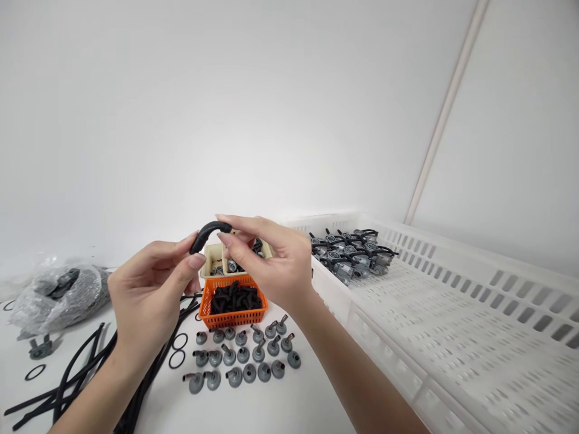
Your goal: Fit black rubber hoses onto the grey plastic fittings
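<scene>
A short curved black tube [210,229] is held up between both hands, above an orange basket [234,319] of small black curved pieces. My left hand [158,274] pinches its lower left end between thumb and fingers. The right end sits between the thumb and index finger of my right hand [269,250]. Below, several grey round fittings [243,354] with short spouts stand in rows on the white table [226,413]. Behind the basket, cream bins [212,256] with small parts are partly hidden by my right hand.
A white perforated crate [407,319] on the right holds assembled grey and black parts [353,250]. Long black tubes [81,374] and thin black rings [177,359] lie on the left, near a plastic bag [67,301] of parts.
</scene>
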